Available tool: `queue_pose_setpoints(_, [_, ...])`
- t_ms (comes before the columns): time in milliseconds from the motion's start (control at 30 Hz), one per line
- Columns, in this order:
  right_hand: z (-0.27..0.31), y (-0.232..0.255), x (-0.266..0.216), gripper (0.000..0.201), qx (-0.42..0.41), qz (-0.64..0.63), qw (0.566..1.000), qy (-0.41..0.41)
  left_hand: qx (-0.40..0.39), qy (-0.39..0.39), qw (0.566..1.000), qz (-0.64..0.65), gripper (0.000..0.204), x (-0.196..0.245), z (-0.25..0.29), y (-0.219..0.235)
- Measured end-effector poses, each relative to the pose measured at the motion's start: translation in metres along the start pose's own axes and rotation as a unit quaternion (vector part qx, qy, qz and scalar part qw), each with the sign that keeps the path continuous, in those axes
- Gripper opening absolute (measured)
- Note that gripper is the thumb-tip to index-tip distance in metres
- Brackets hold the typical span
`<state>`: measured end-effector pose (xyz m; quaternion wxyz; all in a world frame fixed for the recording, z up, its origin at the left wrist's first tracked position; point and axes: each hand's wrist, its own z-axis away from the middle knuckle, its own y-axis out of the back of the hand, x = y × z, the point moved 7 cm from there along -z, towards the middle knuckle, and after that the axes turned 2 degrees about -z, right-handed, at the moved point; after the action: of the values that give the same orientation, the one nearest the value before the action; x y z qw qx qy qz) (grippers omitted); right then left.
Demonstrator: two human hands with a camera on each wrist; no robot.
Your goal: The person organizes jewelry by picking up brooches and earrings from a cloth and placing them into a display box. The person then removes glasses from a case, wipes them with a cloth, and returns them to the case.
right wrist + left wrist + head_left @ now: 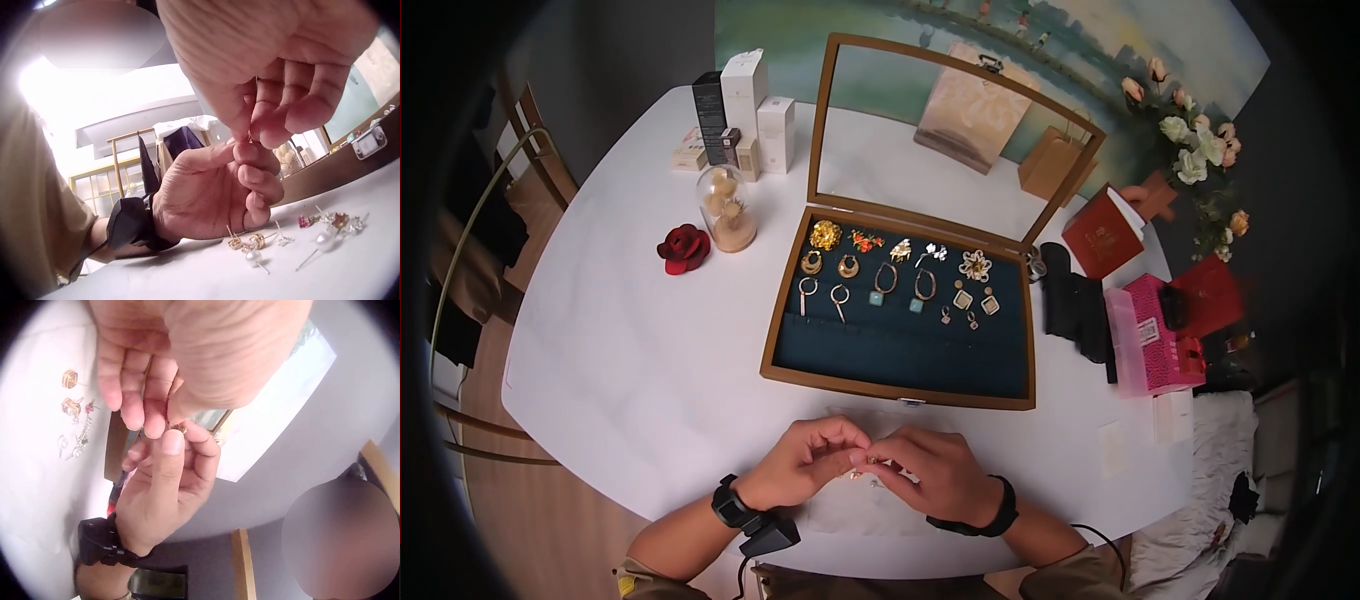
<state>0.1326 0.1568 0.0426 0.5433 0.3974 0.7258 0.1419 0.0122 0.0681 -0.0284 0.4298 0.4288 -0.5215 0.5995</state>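
Above the near side of the white table (670,400), my left hand (805,465) and right hand (940,475) meet fingertip to fingertip. Between them they pinch a small gold earring (180,429), mostly covered by thumbs and fingers. Below the hands lie several loose earrings (253,242), some with pearls, one with a pink stone (304,222). Just beyond the hands stands a wooden jewelry box (850,389), its glass lid (817,130) raised. Rows of earrings and brooches fill the upper part of its dark teal lining (860,350); bare lining shows toward the front.
At the back left are white and black cartons (743,100), a glass dome (730,215) and a red rose (684,248). Along the right stand a red box (1103,232), black cases (1072,300) and a pink box (1157,335). Paper bags (970,110) are behind the lid.
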Motion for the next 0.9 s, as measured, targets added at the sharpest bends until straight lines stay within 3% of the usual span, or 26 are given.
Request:
queue_pose_setpoints(100, [0.001, 0.008, 0.003, 0.018, 0.003, 0.017, 1.000, 0.008, 0.016, -0.021, 1.000, 0.005, 0.011, 0.006, 0.000, -0.002])
queue_pose_setpoints(233, [-0.001, 0.047, 0.023, 0.015, 0.024, 0.041, 0.997, -0.064, 0.054, -0.048, 0.997, -0.018, 0.011, 0.006, 0.002, 0.007])
queue_pose_setpoints(367, [-0.001, 0.101, 0.071, 0.013, 0.090, 0.087, 0.979, -0.158, 0.055, -0.048, 0.997, -0.022, 0.011, 0.005, 0.003, 0.009])
queue_pose_setpoints(467, [-0.005, 0.128, 0.098, 0.012, 0.083, 0.152, 0.974, -0.149, 0.055, -0.033, 0.998, -0.023, 0.012, 0.003, 0.003, 0.008])
queue_pose_setpoints(900, [-0.017, 0.128, 0.134, 0.014, 0.038, 0.186, 0.968, -0.162, 0.061, -0.001, 0.998, -0.023, 0.012, 0.000, 0.003, 0.011])
